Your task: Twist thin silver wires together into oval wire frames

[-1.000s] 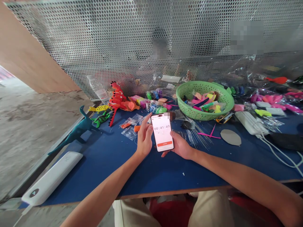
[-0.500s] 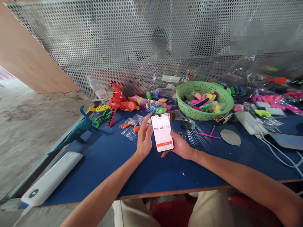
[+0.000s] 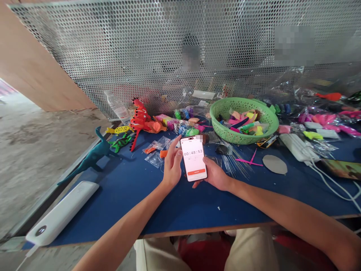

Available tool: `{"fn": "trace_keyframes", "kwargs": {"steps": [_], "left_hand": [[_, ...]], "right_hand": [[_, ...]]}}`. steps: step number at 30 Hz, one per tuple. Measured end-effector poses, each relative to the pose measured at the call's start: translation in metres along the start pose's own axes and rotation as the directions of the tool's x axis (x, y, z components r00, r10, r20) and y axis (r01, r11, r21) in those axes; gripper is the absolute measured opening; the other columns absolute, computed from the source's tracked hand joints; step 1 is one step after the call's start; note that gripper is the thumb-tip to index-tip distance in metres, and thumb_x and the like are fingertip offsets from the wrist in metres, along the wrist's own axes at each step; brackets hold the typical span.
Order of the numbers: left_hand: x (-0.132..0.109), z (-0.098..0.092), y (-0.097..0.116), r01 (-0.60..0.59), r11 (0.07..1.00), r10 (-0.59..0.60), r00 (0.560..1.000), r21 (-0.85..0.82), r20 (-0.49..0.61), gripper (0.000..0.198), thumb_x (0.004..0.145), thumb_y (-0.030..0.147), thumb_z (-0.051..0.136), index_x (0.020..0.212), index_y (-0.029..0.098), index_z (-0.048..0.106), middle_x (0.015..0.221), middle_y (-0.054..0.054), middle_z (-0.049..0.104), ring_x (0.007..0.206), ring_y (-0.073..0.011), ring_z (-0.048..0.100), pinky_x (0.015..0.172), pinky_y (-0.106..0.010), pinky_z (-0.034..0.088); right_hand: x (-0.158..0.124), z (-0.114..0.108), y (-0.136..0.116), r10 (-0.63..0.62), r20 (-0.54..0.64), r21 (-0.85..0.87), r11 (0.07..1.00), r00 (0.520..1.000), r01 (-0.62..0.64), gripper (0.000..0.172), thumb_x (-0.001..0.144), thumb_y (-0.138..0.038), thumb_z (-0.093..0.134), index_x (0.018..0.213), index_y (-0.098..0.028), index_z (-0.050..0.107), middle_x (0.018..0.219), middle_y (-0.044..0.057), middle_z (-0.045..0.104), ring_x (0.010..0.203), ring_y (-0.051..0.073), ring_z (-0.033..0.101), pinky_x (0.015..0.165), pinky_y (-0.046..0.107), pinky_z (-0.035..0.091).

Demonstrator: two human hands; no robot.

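Observation:
Both of my hands hold a white phone upright over the blue table. Its screen shows a timer reading and an orange button. My left hand wraps the phone's left edge, with the thumb resting against the side. My right hand cups the phone's lower right corner from beneath. Small clear bags with orange pieces lie just left of my left hand.
A green basket of coloured clay pieces stands behind the phone to the right. Toy dinosaurs, red and teal, stand at the left. A white power bank lies near the front left edge. Perforated metal screen closes the back.
The timer reading on the phone went from 00:41:49 to 00:48:53. At the right edge a screen lit up and now shows a picture. My hands stayed put.

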State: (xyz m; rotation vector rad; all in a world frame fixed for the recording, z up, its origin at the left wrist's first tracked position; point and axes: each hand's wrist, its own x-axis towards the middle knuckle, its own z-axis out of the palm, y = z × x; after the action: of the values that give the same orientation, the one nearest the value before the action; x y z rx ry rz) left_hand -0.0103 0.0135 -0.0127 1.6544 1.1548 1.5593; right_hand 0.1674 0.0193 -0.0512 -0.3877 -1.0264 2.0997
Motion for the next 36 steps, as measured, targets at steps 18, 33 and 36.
{"fn": "trace_keyframes", "kwargs": {"steps": [18, 33, 36], "left_hand": [[0.0, 0.0005, 0.0004, 0.008, 1.0, -0.007, 1.0, 0.029, -0.025, 0.051, 0.101, 0.047, 0.045, 0.148, 0.026, 0.046, 0.102, -0.007, 0.068, 0.089, -0.0198, 0.062, 0.082, -0.036, 0.051], [0.0043, -0.0044, -0.0027, -0.025, 0.992, 0.027, 1.0, 0.12, -0.016, 0.047, 0.102, 0.042, 0.046, 0.145, 0.025, 0.049, 0.07, 0.002, 0.053, 0.058, -0.0127, 0.039, 0.058, -0.026, 0.036], [0.0041, -0.0044, -0.0011, -0.026, 0.993, 0.027, 1.0, 0.117, -0.008, 0.048, 0.101, 0.043, 0.046, 0.146, 0.025, 0.049, 0.069, 0.002, 0.051, 0.057, -0.0126, 0.038, 0.056, -0.026, 0.035]], "right_hand": [[-0.0003, 0.0025, -0.0014, -0.003, -0.014, -0.012, 1.0, 1.0, 0.003, 0.053, 0.097, -0.056, 0.049, 0.131, -0.016, 0.056, 0.106, 0.015, 0.073, 0.09, 0.029, 0.071, 0.066, 0.047, 0.063], [-0.0018, 0.0026, -0.004, 0.017, 0.041, -0.019, 1.0, 0.999, -0.016, 0.062, 0.1, -0.064, 0.032, 0.139, -0.019, 0.052, 0.119, 0.016, 0.07, 0.099, 0.03, 0.07, 0.07, 0.049, 0.063], [-0.0012, 0.0032, -0.0059, 0.04, 0.049, -0.013, 0.999, 0.998, -0.04, 0.067, 0.101, -0.065, 0.019, 0.143, -0.022, 0.048, 0.123, 0.016, 0.069, 0.1, 0.03, 0.07, 0.074, 0.053, 0.062]]}}
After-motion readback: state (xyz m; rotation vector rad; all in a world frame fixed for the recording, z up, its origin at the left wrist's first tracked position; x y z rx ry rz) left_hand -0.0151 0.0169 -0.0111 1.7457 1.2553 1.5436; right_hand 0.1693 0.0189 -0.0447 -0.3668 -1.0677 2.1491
